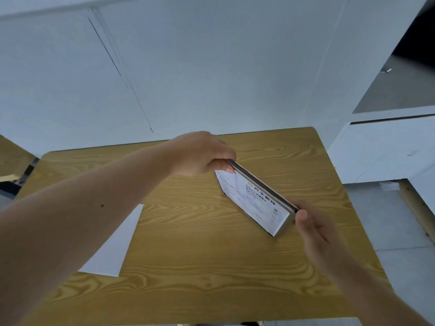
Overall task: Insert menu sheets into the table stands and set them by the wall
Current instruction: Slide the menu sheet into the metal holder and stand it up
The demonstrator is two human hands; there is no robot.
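I see the table filling the lower middle of the frame, its far edge against the wall that takes up the whole upper part. The table stand sits right of centre, running diagonally from the middle down toward the right, with the menu sheet inside it. My left hand is at its upper end, my right hand at its lower end, both touching it. A loose sheet lies flat on the table at lower left, partly under my left forearm, well apart from the stand. A counter stands at the right edge.
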